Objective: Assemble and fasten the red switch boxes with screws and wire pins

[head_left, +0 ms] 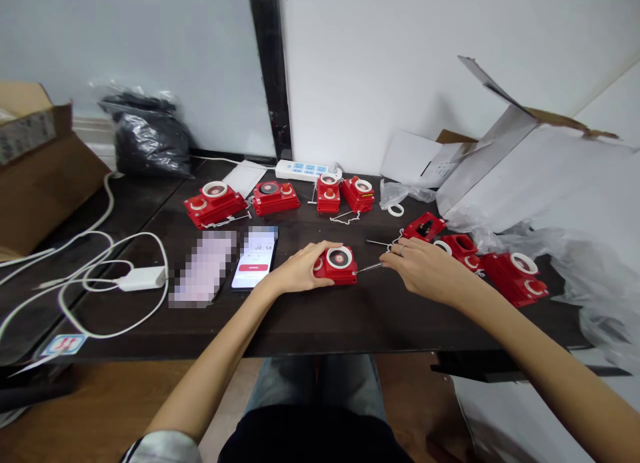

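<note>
My left hand (303,268) is wrapped round the left side of a small red alarm box (344,276), which has a white ring about a dark round window. In my right hand (419,266) is a screwdriver (370,269), its handle hidden by the fingers. Its thin metal shaft points left and its tip meets the box's right edge. Just beyond that hand lies a thin metal rod (379,242) near a white chain. An opened red housing (424,226) sits behind the right hand, which partly covers another red housing (459,248) and a white ring (443,247).
Several red boxes (276,199) line the back of the dark table (300,323), by a power strip (307,170). A lit phone (254,259), a blurred-out flat object (204,269) and a white charger (143,278) lie left. Cartons (495,156) and plastic wrap (565,249) crowd the right.
</note>
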`<act>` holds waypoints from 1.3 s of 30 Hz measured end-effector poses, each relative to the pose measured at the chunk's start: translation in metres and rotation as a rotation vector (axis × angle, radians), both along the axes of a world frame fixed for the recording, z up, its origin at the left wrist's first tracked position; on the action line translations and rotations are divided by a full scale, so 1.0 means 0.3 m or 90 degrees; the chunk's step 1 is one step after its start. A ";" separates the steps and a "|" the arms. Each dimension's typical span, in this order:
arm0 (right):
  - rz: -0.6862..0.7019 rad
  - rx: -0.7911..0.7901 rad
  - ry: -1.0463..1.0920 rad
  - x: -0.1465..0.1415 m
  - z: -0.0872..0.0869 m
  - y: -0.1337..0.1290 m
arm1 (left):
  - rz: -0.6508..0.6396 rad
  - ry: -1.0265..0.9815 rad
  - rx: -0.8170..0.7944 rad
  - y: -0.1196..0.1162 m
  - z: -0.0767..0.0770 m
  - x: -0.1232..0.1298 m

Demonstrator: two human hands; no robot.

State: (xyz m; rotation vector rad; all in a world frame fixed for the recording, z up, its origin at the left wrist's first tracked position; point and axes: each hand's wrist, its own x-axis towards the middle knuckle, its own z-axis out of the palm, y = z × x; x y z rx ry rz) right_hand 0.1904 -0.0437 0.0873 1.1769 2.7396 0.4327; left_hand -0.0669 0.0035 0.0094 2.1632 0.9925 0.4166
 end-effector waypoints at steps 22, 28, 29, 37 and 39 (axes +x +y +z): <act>0.052 -0.084 -0.229 -0.253 0.164 0.069 | -0.001 0.007 0.025 0.001 -0.003 -0.001; 0.102 -0.065 -0.228 -0.223 0.151 0.064 | -0.005 0.003 0.024 0.003 -0.009 -0.001; 0.094 -0.067 -0.242 -0.220 0.151 0.063 | -0.005 0.000 0.024 0.003 -0.010 0.000; 0.038 -0.048 -0.285 -0.231 0.181 0.042 | -0.011 0.004 0.029 0.003 -0.010 0.001; 0.085 -0.042 -0.260 -0.224 0.181 0.045 | -0.008 0.009 0.030 0.003 -0.012 0.001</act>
